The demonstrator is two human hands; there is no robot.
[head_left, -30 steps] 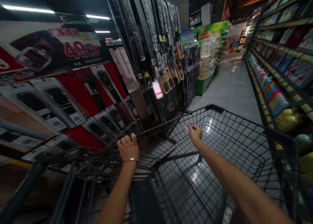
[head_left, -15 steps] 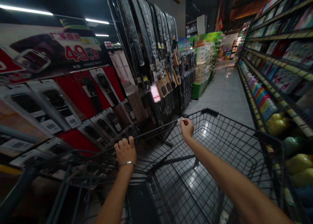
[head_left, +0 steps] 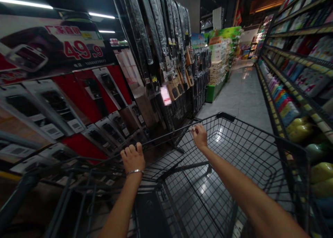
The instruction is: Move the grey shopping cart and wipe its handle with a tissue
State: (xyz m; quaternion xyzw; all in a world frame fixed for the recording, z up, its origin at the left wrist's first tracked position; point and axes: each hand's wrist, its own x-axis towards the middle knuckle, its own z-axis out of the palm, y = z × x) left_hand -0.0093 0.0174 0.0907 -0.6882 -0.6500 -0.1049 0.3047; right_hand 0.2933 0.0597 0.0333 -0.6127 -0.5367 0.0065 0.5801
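Observation:
A black wire shopping cart (head_left: 244, 127) fills the lower middle of the view. My left hand (head_left: 133, 158), with a silver bracelet at the wrist, has its fingers curled over the cart's near-left top rail. Farther along the same rail, my right hand (head_left: 200, 137) pinches a small whitish cloth or tissue (head_left: 191, 128) against the bar. The cart basket shows bare wire with the grey floor visible through it.
Packaged belts (head_left: 156, 30) and boxed buckles (head_left: 62, 106) hang on the left under a price sign (head_left: 83, 49). Stacked packs (head_left: 217, 64) stand on a green base ahead. Long shelves (head_left: 299, 61) of goods line the right. A grey-floored aisle (head_left: 239, 89) runs between.
My right hand has shifted slightly along the rail, with more of the whitish piece showing. My left hand keeps its hold. The view has turned a little, so the surroundings sit slightly differently.

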